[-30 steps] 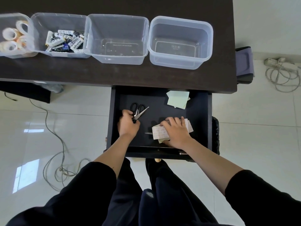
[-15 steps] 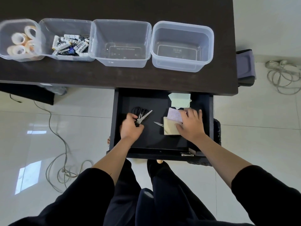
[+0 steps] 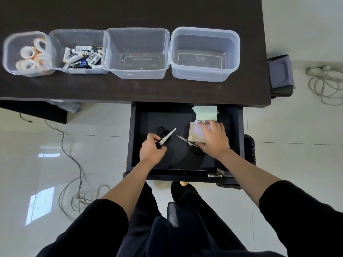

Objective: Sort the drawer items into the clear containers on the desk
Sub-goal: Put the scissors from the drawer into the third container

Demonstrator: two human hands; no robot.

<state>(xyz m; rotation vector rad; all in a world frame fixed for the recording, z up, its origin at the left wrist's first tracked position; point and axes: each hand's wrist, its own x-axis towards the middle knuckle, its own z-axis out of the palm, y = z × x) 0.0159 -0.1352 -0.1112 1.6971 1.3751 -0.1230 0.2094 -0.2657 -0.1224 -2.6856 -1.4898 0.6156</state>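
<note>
The open black drawer (image 3: 135, 138) sticks out under the desk. Inside, my left hand (image 3: 151, 151) grips black-handled scissors (image 3: 167, 136) whose blades point up-right. My right hand (image 3: 213, 139) lies flat on a stack of sticky notes (image 3: 194, 133); a second pair of scissors (image 3: 185, 140) pokes out from under that stack. Green sticky notes (image 3: 205, 113) lie at the drawer's back. Four clear containers stand in a row on the desk: one with tape rolls (image 3: 27, 54), one with batteries (image 3: 81, 56), and two empty ones (image 3: 137, 52) (image 3: 204, 52).
The dark desk (image 3: 130, 13) ends at the right near a purple-topped object (image 3: 281, 75). Cables lie on the tiled floor at the left (image 3: 74, 182) and right (image 3: 324, 84). My dark-clothed legs are below the drawer.
My right hand slid the sticky-note stack from the drawer's front toward the back right, uncovering the second scissors. My left hand stayed closed on the scissors.
</note>
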